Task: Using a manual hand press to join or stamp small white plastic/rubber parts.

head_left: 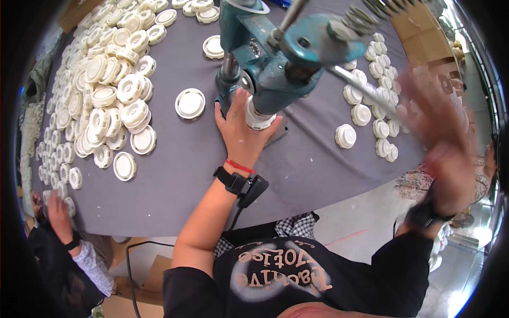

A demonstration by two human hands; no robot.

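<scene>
Plainly, the left hand [244, 127] is partly open, its thumb and forefinger set at the two sides of a round white plastic piece [259, 122] and holding it, while the other fingers spread toward the foot of a teal-painted metal hand press [270, 79]. That piece sits on the base of the press, directly under its ram. The right hand [437, 114] is blurred beside the outer end of a straight silver metal lever [366, 91]; I cannot tell how far its fingers are closed.

The left forearm reaches forward from the lower edge, palm down, with a thin red string bracelet [239, 166] and a black wrist strap [230, 181] on the wrist. The right arm is bent out to the side, its hand raised above the table [175, 185] with its grey cloth cover.

There is one press, one lever and one piece under the ram. Two wide white plastic discs [190, 103] lie singly left of the press; the overlapping heap of white plastic discs [103, 95] farther left and the cluster of smaller white pieces [361, 114] on the right are too crowded to count. Two hands of a co-worker [60, 214] show at the lower left
</scene>
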